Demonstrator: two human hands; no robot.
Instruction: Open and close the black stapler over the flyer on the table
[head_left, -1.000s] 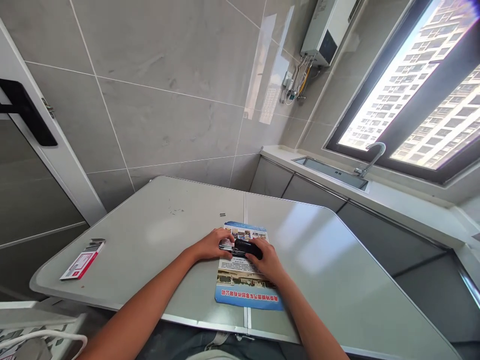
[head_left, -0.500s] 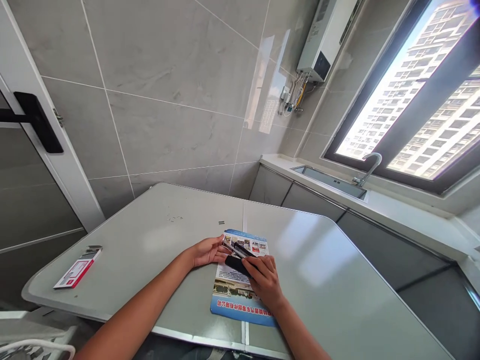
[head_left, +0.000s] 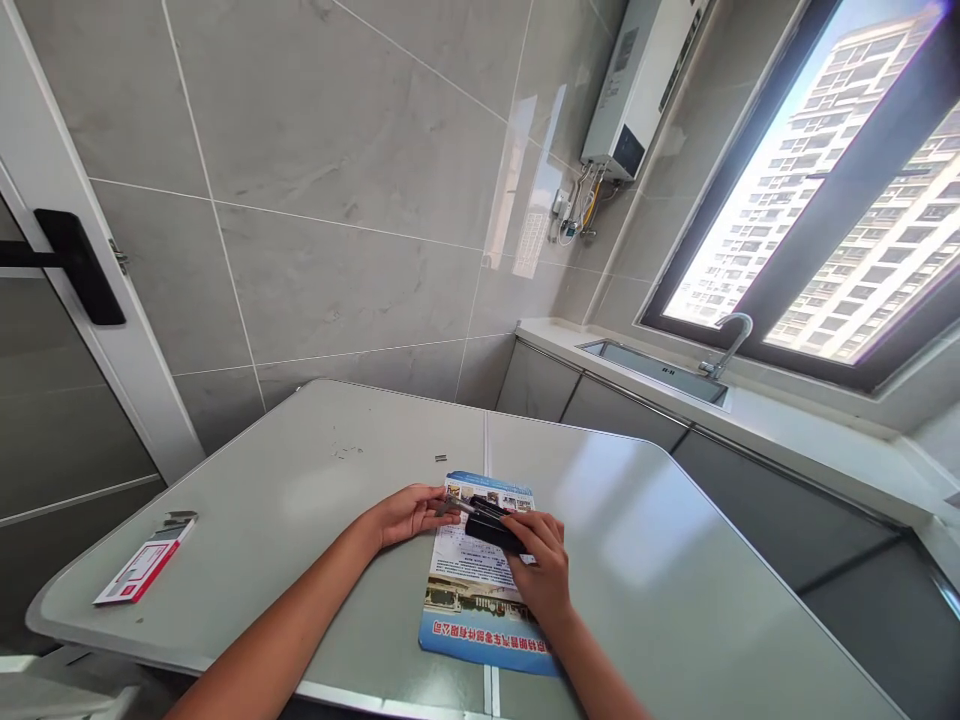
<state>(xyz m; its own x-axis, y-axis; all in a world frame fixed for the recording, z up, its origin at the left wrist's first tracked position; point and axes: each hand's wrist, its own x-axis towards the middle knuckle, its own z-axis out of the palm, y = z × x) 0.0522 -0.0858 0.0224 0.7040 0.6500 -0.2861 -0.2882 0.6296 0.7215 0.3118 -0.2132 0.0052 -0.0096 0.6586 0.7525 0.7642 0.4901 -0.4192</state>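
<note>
A black stapler (head_left: 491, 530) is in my right hand (head_left: 541, 560), its fingers wrapped round the near end. The stapler is opened up, with its silvery metal channel showing, and it points left above a printed leaflet (head_left: 480, 600). My left hand (head_left: 412, 515), palm turned partly up, has its fingertips closed at the stapler's far end on a small silvery strip (head_left: 448, 507). That strip looks like a row of staples, but the fingers partly hide it. Just beyond the leaflet, short staple strips (head_left: 441, 458) lie on the table.
A red-and-white box (head_left: 146, 570) with grey staple strips (head_left: 180, 518) at its end lies on the table's left side. Loose bits of staples (head_left: 349, 452) are scattered farther back. Beyond the table (head_left: 637, 600) stand a counter and sink (head_left: 660, 372).
My right hand and the stapler have shifted slightly to the right, and a gap has opened between stapler and left palm. The left hand has drawn back a little. The camera view has tilted slightly.
</note>
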